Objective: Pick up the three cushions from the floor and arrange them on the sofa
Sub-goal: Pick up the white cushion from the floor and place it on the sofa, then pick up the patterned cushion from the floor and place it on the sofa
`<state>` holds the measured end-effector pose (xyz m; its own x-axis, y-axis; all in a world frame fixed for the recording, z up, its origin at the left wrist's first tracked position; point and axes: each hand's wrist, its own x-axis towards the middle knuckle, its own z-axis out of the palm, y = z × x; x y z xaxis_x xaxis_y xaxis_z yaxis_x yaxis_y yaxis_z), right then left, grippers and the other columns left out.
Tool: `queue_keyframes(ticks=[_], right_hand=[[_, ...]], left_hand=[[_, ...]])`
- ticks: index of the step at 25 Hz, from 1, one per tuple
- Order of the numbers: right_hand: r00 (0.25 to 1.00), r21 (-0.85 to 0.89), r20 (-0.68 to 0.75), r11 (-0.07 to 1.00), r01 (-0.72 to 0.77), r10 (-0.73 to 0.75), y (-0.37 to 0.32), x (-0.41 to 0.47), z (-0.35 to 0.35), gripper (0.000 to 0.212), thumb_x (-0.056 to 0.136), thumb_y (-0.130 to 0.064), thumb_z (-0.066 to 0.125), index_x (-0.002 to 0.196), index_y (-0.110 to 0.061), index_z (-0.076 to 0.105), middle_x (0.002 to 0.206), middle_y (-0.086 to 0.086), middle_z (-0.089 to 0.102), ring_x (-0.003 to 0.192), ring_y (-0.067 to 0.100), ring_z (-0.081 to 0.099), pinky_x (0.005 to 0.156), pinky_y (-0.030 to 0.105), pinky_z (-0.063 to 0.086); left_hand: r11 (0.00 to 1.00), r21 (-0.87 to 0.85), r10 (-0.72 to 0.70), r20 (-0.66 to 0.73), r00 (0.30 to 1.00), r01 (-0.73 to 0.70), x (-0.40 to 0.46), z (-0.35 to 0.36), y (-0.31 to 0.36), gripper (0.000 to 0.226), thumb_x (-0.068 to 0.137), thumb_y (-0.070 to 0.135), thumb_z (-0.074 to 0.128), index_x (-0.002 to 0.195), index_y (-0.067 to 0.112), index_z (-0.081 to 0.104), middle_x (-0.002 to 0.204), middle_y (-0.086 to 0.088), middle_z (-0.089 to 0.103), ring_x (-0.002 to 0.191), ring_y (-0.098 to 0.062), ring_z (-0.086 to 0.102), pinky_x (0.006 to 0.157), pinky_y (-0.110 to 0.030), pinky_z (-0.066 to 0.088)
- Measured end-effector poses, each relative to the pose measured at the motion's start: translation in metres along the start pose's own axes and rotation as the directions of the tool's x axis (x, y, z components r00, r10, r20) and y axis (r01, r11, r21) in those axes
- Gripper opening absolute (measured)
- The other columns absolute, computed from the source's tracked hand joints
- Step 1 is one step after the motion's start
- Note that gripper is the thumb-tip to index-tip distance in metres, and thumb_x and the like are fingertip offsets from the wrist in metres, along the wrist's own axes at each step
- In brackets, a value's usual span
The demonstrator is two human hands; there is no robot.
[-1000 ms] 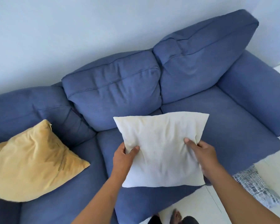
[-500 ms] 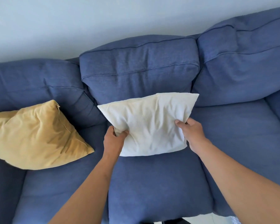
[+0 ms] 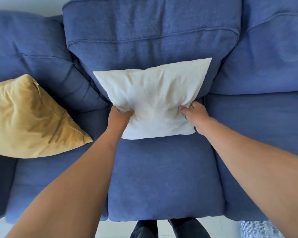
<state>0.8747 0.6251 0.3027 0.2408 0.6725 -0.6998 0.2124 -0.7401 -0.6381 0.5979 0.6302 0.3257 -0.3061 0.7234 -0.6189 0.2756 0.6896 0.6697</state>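
Observation:
A white cushion (image 3: 153, 98) leans against the middle back cushion of the blue sofa (image 3: 162, 177), its lower edge on the middle seat. My left hand (image 3: 120, 118) grips its lower left edge. My right hand (image 3: 195, 114) grips its lower right edge. A yellow cushion (image 3: 27, 119) lies tilted on the left seat, against the left backrest. At the bottom right corner a grey patterned cushion (image 3: 258, 229) shows in part on the floor.
The sofa's right seat (image 3: 265, 127) has nothing on it. White tiled floor (image 3: 117, 229) runs along the sofa's front edge, where my dark trouser legs (image 3: 169, 228) stand.
Both hands carried the white cushion forward from above the seat's front to the middle backrest and set it down. The view moved closer to the sofa.

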Motion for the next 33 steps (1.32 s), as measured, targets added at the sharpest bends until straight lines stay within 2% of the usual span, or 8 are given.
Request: queue_keyframes(ticks=[4,7,10,14,21,24,29,33], right_hand=[[1.0,-0.053,-0.017,0.999,0.01,-0.011,-0.001,-0.034,-0.016,0.061,0.081,-0.056,0.065,0.131,-0.021,0.06,0.121,-0.003,0.067,0.108,0.025,0.068,0.095,0.045,0.055],[0.998,-0.081,-0.055,0.996,0.029,-0.033,0.004,-0.068,-0.028,0.064,0.096,-0.046,0.064,0.146,-0.009,0.048,0.138,0.003,0.057,0.131,0.029,0.056,0.103,0.044,0.047],[0.996,-0.097,-0.082,0.995,0.039,-0.047,0.012,-0.111,-0.037,0.075,0.096,-0.053,0.06,0.156,-0.014,0.038,0.161,0.004,0.044,0.145,0.024,0.046,0.115,0.045,0.041],[0.983,-0.11,-0.178,0.993,0.032,-0.051,0.031,-0.185,-0.056,0.075,0.099,-0.053,0.054,0.163,-0.023,0.029,0.169,-0.003,0.033,0.153,0.02,0.034,0.116,0.042,0.032],[0.896,-0.084,-0.445,0.996,-0.04,-0.002,0.131,-0.299,-0.093,0.079,0.1,-0.052,0.055,0.164,-0.016,0.025,0.174,0.007,0.017,0.162,0.021,0.009,0.128,0.045,0.017],[0.828,-0.028,-0.553,0.992,-0.125,0.089,0.191,-0.342,-0.121,0.081,0.099,-0.053,0.056,0.163,-0.014,0.024,0.174,0.011,0.016,0.162,0.024,0.008,0.128,0.047,0.018],[0.701,0.146,-0.667,0.967,-0.21,0.253,0.305,-0.413,-0.171,0.08,0.099,-0.051,0.057,0.162,-0.012,0.027,0.172,0.013,0.022,0.16,0.029,0.017,0.126,0.045,0.023],[0.645,0.266,-0.661,0.924,-0.276,0.383,0.394,-0.457,-0.204,0.08,0.1,-0.053,0.056,0.163,-0.014,0.026,0.172,0.014,0.021,0.16,0.028,0.016,0.126,0.044,0.021]], left_hand=[[0.998,0.025,-0.06,-0.081,0.995,0.062,-0.03,-0.001,0.002,0.064,0.088,0.033,0.073,0.143,0.008,0.051,0.124,-0.006,0.069,0.107,-0.025,0.067,0.085,-0.036,0.054],[0.989,0.101,-0.098,-0.072,0.993,0.105,-0.068,0.008,0.001,0.067,0.096,0.034,0.064,0.151,0.003,0.042,0.133,-0.012,0.063,0.088,-0.02,0.055,0.069,-0.032,0.045],[0.974,0.222,-0.046,0.045,0.998,0.035,-0.108,0.017,0.004,0.072,0.1,0.041,0.057,0.163,0.015,0.031,0.16,-0.002,0.044,0.119,-0.024,0.058,0.091,-0.036,0.047],[0.919,0.333,0.139,0.235,0.962,-0.214,-0.168,0.023,0.014,0.068,0.103,0.042,0.055,0.163,0.018,0.033,0.167,-0.001,0.037,0.148,-0.025,0.043,0.114,-0.038,0.042],[0.686,0.405,0.32,0.577,0.751,-0.604,-0.259,0.06,0.01,0.067,0.106,0.038,0.052,0.165,0.015,0.03,0.17,0.003,0.032,0.154,-0.02,0.034,0.12,-0.032,0.029],[0.586,0.391,0.302,0.707,0.64,-0.709,-0.305,0.101,-0.009,0.068,0.106,0.038,0.053,0.165,0.014,0.029,0.171,0.0,0.03,0.157,-0.02,0.029,0.125,-0.038,0.028],[0.384,0.333,0.204,0.879,0.431,-0.861,-0.401,0.191,-0.055,0.067,0.105,0.036,0.055,0.163,0.012,0.032,0.169,0.0,0.035,0.154,-0.018,0.035,0.121,-0.032,0.028],[0.248,0.322,0.08,0.933,0.351,-0.914,-0.471,0.267,-0.095,0.069,0.106,0.038,0.054,0.165,0.014,0.028,0.173,-0.002,0.026,0.159,-0.019,0.025,0.125,-0.035,0.022]])
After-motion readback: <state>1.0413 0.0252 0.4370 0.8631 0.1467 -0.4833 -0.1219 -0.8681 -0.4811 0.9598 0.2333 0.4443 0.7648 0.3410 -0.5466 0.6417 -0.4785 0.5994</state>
